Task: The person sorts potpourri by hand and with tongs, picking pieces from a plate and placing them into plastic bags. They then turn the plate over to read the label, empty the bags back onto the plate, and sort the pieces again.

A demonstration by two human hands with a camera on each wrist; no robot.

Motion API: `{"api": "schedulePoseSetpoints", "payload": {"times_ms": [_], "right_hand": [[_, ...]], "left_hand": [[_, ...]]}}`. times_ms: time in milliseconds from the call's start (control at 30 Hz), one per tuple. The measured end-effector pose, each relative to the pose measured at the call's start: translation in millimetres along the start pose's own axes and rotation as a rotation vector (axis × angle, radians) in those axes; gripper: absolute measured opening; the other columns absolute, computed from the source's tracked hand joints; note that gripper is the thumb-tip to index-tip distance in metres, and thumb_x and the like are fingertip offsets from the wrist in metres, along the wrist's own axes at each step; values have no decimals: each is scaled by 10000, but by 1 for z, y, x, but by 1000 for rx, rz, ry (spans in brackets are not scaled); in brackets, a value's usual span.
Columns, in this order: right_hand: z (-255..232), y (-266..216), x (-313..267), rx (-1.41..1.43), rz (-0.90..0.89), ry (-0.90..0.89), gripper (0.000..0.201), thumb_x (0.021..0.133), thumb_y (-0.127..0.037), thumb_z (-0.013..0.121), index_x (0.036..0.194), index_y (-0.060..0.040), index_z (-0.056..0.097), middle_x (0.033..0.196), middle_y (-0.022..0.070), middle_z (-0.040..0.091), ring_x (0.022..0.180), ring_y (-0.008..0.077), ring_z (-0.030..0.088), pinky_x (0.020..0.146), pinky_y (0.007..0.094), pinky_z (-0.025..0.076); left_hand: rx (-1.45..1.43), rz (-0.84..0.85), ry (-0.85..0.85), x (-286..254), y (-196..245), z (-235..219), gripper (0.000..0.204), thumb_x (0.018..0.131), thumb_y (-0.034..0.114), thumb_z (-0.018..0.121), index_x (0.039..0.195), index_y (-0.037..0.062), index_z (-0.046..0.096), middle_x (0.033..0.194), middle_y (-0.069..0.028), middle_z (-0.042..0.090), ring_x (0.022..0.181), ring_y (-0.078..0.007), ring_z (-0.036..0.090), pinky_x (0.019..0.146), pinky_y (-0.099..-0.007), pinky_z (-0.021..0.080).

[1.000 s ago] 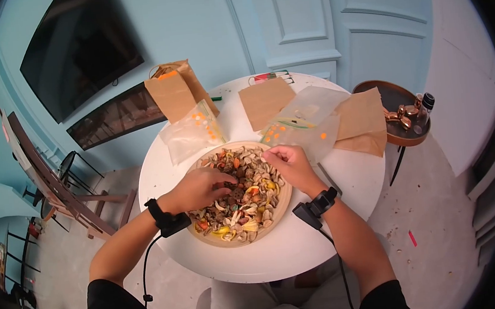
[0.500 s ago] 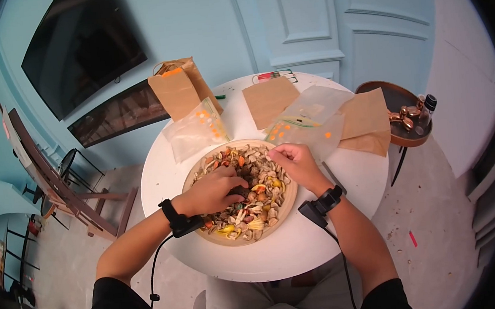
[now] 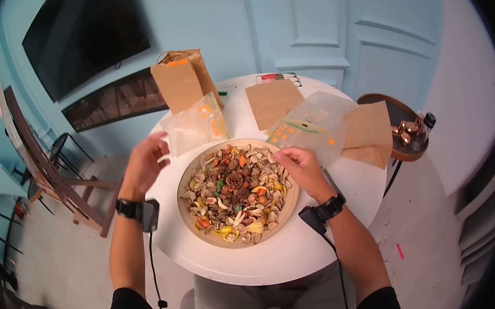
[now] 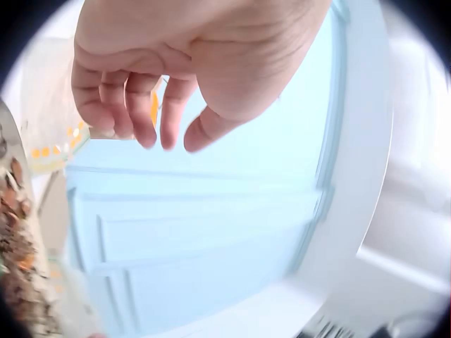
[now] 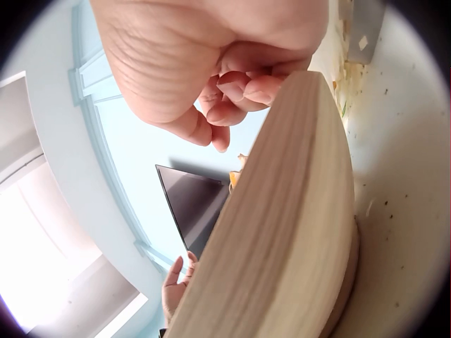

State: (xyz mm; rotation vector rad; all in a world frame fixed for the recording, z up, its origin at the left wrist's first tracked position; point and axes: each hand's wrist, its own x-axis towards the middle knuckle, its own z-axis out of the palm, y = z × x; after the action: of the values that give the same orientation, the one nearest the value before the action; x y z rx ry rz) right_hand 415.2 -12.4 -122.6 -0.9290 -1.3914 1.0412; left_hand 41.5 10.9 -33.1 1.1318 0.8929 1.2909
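The left hand (image 3: 145,161) hung released, its fingers loosely bent and holding nothing, left of the wooden bowl (image 3: 292,204) and near a clear plastic bag (image 3: 189,135). The right hand (image 3: 303,167) was at the bowl's right rim with fingers curled; whether they pinched anything could not be told. The bowl stood on the white bench (image 3: 347,204), filled with dried potpourri (image 3: 251,219), with pine cones (image 3: 237,180) near its middle.

Round white table (image 3: 252,267) | wooden dish (image 3: 290,205) | plastic bags (image 3: 189,131) | standing paper bag (image 3: 178,88) | flat brown papers (image 3: 275,101)
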Motion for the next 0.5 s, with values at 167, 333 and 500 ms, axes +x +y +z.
{"api": "schedulePoseSetpoints", "payload": {"times_ms": [167,333,500], "right_hand": [[4,-18,-7,-60,107,34,240,996,-171,670,1026,62,718,842,-5,704,746,22,597,661,190,469],[5,-13,-4,-78,155,129,223,1007,-201,643,1023,8,721,620,-68,525,490,18,395,464,195,303],[-1,-7,-2,-70,152,153,209,1004,-190,643,997,10,702,613,-50,506,482,34,401,460,207,325]], "left_hand": [[-78,-7,161,34,-22,-32,242,996,286,604,1144,99,648,849,42,629,797,-86,603,714,-279,494],[-2,-74,88,50,-53,-58,208,996,228,608,1068,47,682,820,11,652,692,-74,611,586,-226,492],[72,-260,-160,42,-58,-72,243,1016,225,576,1106,27,684,837,-29,696,659,-65,619,530,-207,475]]}}
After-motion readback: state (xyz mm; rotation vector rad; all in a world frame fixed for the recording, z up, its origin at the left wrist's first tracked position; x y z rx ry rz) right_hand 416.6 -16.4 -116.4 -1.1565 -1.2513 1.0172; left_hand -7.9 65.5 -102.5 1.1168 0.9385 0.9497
